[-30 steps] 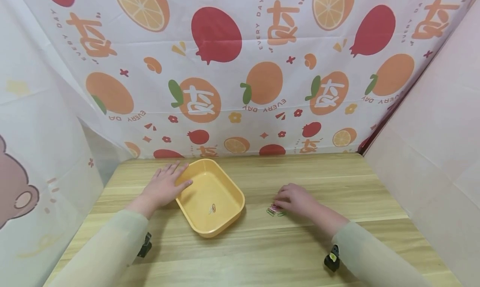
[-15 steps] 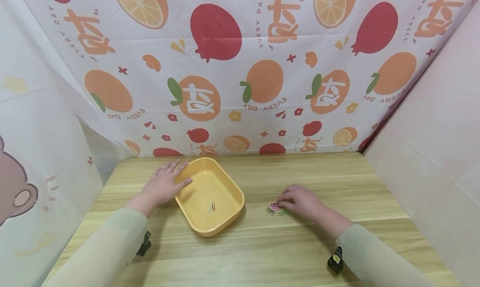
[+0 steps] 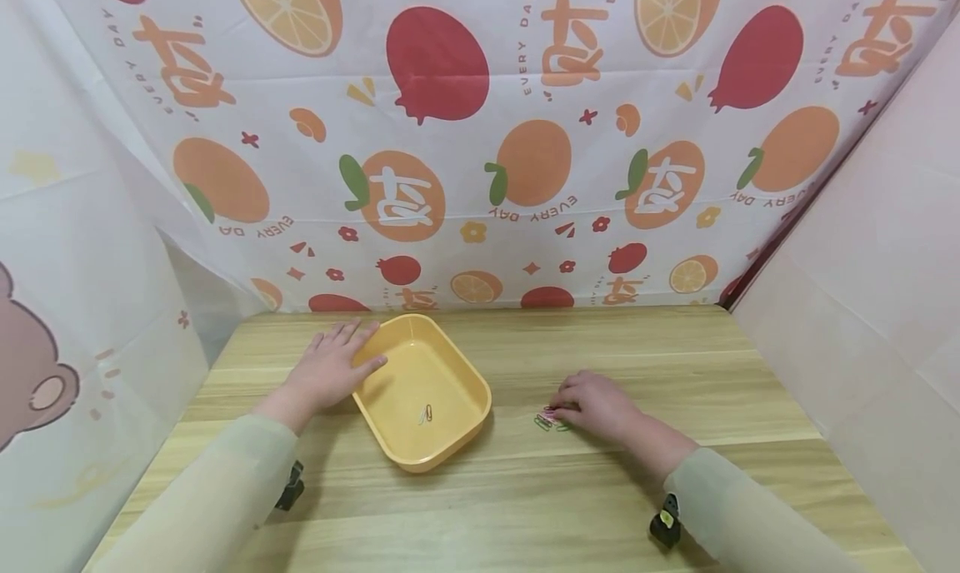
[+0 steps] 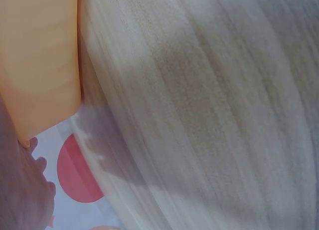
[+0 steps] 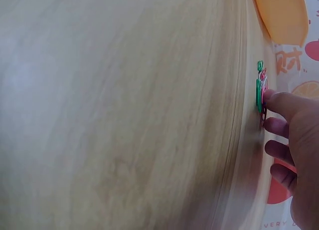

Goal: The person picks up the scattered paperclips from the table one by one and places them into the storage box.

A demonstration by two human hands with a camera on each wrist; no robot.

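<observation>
White fruit-print cloth (image 3: 468, 156) hanging behind a wood-grain table (image 3: 525, 506)

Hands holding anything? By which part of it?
Right hand: at the paperclips; whether one is pinched, and where, can't be told. Left hand: at the left rim of the yellow tray, no clear grip.

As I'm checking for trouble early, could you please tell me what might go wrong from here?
The paper clips lie bunched together, so the right hand may lift several at once or scatter some. The left hand is at the edge of the tray; a push there could shift it.
</observation>
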